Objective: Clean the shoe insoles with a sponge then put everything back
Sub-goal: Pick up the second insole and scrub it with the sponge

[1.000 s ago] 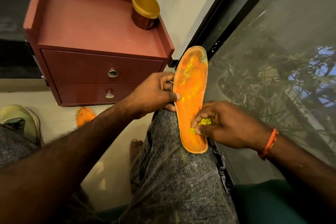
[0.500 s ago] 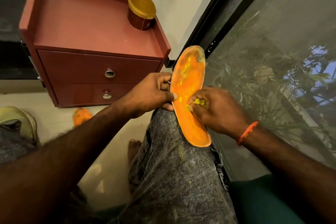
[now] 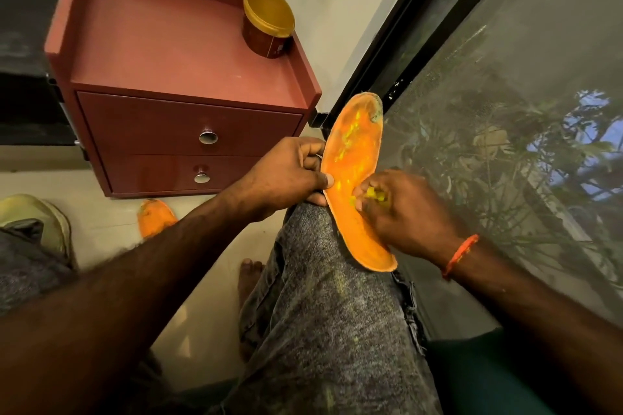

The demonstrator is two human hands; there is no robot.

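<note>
An orange insole (image 3: 350, 158) with yellow-green smears lies along my right knee, toe end pointing away. My left hand (image 3: 286, 175) pinches its left edge, thumb on top and fingers behind. My right hand (image 3: 404, 209) grips a small yellow-green sponge (image 3: 372, 194) and presses it on the insole's middle. A second orange insole (image 3: 153, 216) lies on the floor, partly hidden by my left forearm. A pale green shoe (image 3: 37, 216) sits at the far left on the floor.
A dark red two-drawer cabinet (image 3: 188, 141) stands ahead on the left, with a gold-lidded jar (image 3: 268, 22) on its top. A black-framed window with mesh (image 3: 505, 111) fills the right side. My bare foot (image 3: 249, 276) rests on the pale floor below the knee.
My right hand has slid the sponge up the insole from near the heel to the middle. My left hand keeps its grip on the edge.
</note>
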